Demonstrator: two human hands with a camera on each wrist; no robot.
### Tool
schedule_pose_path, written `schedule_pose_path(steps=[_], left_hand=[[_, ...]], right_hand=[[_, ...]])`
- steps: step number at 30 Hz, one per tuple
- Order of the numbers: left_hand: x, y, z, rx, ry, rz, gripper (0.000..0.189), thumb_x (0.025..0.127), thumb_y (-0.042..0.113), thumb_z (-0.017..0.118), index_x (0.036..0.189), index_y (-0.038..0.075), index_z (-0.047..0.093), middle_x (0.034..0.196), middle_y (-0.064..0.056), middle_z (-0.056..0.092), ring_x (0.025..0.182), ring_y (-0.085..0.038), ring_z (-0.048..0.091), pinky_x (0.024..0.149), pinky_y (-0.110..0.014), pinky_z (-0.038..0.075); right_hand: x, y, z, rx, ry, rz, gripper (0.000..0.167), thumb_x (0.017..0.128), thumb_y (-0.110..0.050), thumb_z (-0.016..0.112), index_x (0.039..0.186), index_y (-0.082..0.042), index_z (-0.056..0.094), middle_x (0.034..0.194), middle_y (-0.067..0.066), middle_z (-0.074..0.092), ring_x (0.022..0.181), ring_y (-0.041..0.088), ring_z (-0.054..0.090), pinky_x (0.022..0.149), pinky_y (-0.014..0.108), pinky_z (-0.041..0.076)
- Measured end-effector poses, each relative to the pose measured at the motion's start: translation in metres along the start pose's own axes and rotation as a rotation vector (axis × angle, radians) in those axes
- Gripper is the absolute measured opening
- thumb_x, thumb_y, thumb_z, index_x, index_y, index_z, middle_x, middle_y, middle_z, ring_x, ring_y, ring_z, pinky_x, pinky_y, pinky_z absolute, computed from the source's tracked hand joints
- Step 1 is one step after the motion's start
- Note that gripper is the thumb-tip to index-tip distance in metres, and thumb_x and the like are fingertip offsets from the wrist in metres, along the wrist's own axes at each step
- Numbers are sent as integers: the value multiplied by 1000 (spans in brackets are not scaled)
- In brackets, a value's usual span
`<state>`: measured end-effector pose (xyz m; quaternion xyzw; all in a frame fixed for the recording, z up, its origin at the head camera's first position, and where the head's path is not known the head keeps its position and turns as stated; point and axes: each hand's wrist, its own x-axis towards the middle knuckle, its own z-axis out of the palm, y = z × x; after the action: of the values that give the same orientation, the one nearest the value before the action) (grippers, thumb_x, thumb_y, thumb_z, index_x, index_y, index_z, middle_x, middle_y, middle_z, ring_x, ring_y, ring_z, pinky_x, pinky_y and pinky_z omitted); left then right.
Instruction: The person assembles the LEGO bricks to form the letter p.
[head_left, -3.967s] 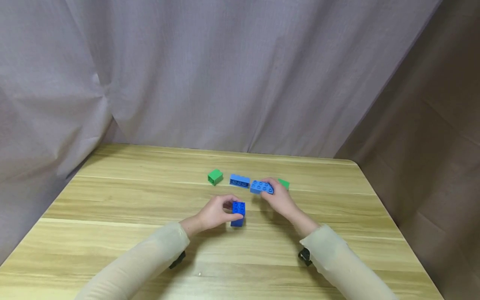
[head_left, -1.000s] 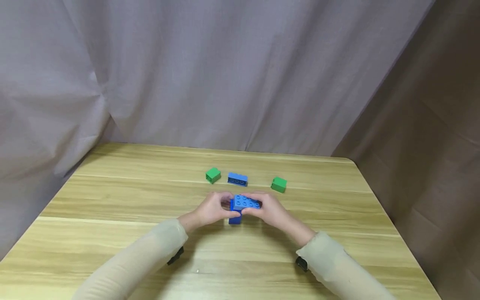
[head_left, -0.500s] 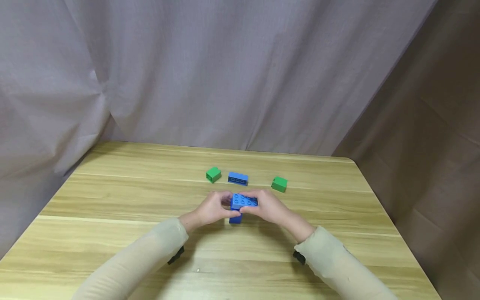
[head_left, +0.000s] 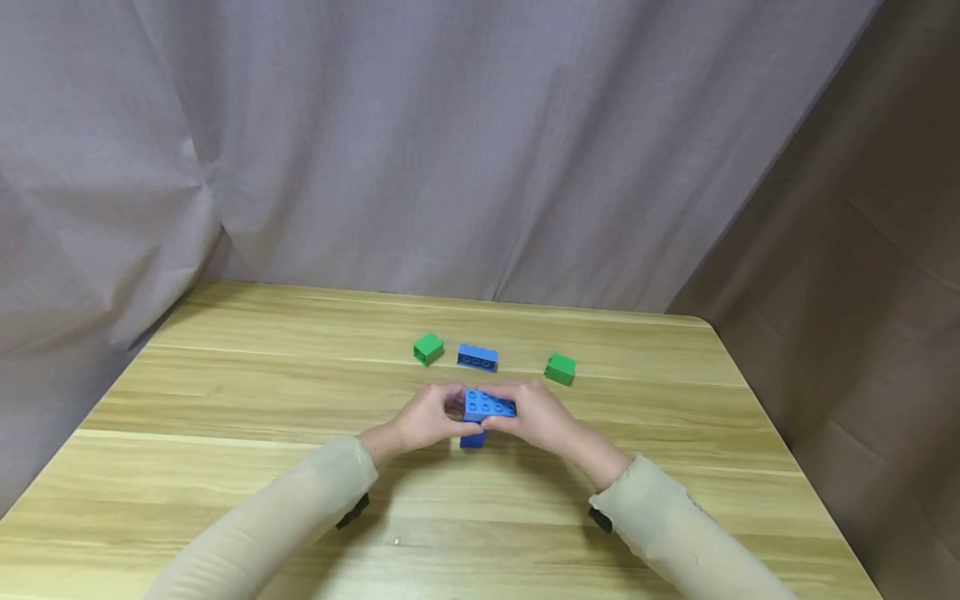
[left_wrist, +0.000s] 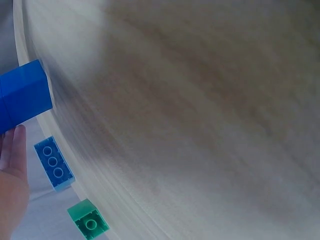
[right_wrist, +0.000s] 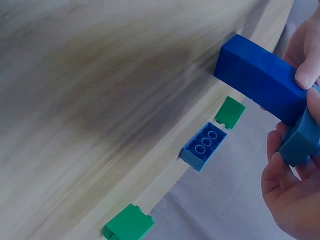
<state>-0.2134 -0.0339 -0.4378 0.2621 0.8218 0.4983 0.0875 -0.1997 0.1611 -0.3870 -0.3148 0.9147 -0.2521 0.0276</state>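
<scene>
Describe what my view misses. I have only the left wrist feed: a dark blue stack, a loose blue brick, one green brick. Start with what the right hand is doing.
Observer: The right hand grips a light blue brick, studs up.
Operator: Tell me where that sits against the dark blue stack.
Observer: Over the top of the dark blue stack, jutting out to the right; whether it is pressed home, I can't tell.
Operator: Now count the green ones.
Observer: Two. Besides your green brick, a second green brick lies to the right of the loose blue brick.
</scene>
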Motion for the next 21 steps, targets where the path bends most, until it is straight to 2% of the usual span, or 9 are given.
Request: schedule_pose_path(steps=[5,11,17,21], left_hand=[[0,1,0,18,-10,12,31,77,17,76,101,2,62,95,-12,70,86,-18,67,77,-21,56],[-1,-3,1,18,-36,26,32,80,19,74,105,2,64,98,-10,70,87,-16,67,76,-16,54],[-1,-4,1,33,-30,48,30,79,17,75,104,4,65,100,-10,70,90,-17,67,79,-16,53],[-2,-4,-1,38,-27,50,29,78,16,75,103,5,66,101,-9,71,92,-18,67,81,-16,53]], right_hand=[[0,2,1,-11,-3,16,50,84,-29,70,124,-1,59,118,14,65,105,25,63,87,37,55],[2,2,5,136,10,64,48,82,-31,71,120,-4,61,119,13,64,105,24,60,86,35,52],[10,-2,8,160,86,15,38,80,-28,73,111,-7,66,110,9,67,98,22,60,81,28,51],[13,-4,7,120,81,-15,35,80,-25,74,108,-7,68,106,8,68,94,19,60,77,24,51]])
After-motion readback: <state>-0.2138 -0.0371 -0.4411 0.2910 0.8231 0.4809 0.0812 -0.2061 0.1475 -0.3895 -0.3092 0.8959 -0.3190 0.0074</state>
